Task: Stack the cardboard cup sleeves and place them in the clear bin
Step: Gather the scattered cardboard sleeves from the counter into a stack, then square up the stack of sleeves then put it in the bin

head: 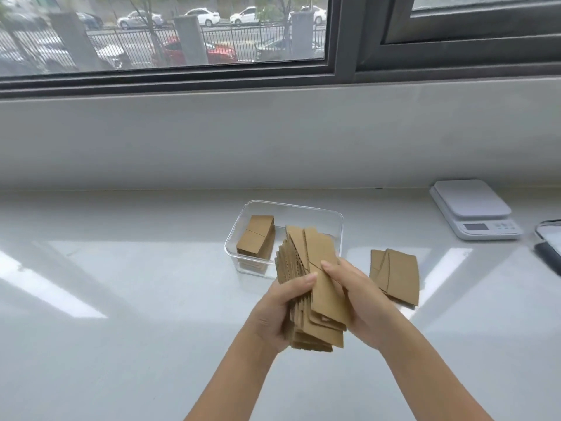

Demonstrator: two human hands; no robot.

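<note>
I hold a thick, fanned stack of brown cardboard cup sleeves (315,293) above the counter, in front of the clear bin (303,208). My left hand (279,314) grips the stack from the left, thumb on top. From the right, my right hand (361,299) holds the same stack, its thumb pressing the top sleeve. Inside the bin, against its left wall, a smaller pile of sleeves (256,241) lies flat. Two or three loose sleeves (397,275) lie overlapping on the counter to the right of the bin.
A white kitchen scale (476,211) stands at the back right of the pale counter (121,284). A dark-edged tray or device (549,244) pokes in at the right edge. A grey sill and window run behind the counter.
</note>
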